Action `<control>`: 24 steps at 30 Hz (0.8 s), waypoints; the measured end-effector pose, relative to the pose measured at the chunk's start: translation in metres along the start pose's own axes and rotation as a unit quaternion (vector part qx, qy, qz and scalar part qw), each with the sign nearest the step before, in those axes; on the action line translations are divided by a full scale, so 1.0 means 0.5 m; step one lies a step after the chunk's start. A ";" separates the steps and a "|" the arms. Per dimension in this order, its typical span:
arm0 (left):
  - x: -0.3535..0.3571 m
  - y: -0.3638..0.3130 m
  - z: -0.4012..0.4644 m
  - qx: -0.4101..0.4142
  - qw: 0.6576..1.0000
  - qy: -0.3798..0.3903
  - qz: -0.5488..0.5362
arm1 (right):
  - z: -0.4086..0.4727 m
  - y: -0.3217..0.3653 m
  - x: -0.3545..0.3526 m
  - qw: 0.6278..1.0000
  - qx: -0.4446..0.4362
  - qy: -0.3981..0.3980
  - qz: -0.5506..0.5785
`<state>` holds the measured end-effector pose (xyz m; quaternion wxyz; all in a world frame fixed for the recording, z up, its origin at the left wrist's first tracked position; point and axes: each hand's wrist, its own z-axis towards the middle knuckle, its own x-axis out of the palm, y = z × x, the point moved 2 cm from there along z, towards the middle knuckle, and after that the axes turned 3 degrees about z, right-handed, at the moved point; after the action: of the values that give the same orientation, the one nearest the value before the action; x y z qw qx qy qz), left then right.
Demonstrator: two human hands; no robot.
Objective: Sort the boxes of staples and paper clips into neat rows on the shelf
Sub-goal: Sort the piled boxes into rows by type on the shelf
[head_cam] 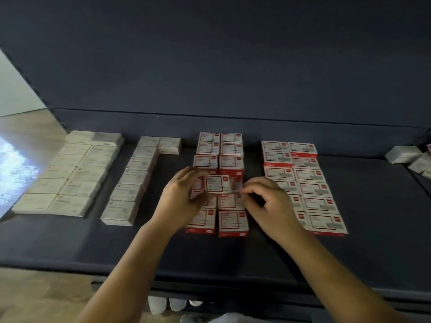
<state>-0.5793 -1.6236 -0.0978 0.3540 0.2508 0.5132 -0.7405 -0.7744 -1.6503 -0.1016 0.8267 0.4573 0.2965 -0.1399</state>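
Note:
On the dark shelf [233,257] lie rows of small boxes. In the middle stands a two-wide block of red-and-white boxes [231,223]. My left hand [179,199] holds one red-and-white box [218,185] lifted and tilted above that block, fingers curled round its left side. My right hand [268,201] hovers just right of it with fingers curled; the fingertips seem to touch a box of the block, and whether they pinch it is unclear. A second red-and-white block [310,183] lies to the right. White boxes form a double row [70,176] and a single row [133,180] at the left.
A few loose white boxes [405,156] lie at the shelf's far right. The shelf's back wall [233,78] rises behind the rows. Wooden floor [30,141] shows at the left, and shoes [168,304] show below the shelf's front edge.

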 end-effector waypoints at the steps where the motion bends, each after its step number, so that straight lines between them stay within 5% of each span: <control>1: -0.002 0.012 0.000 0.012 1.000 -0.002 0.006 | 0.000 0.006 0.012 1.000 -0.002 0.003 -0.006; 15: 0.008 0.069 0.012 0.089 0.994 -0.031 0.060 | -0.039 0.037 0.064 0.977 0.082 0.194 0.021; 24: 0.012 0.070 0.014 0.085 0.995 -0.054 0.014 | -0.042 0.038 0.078 0.991 0.063 0.117 0.016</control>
<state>-0.5555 -1.6398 -0.1201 0.3691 0.2468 0.4253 -0.7887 -0.7418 -1.6205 -0.1214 0.7578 0.5265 0.3746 -0.0904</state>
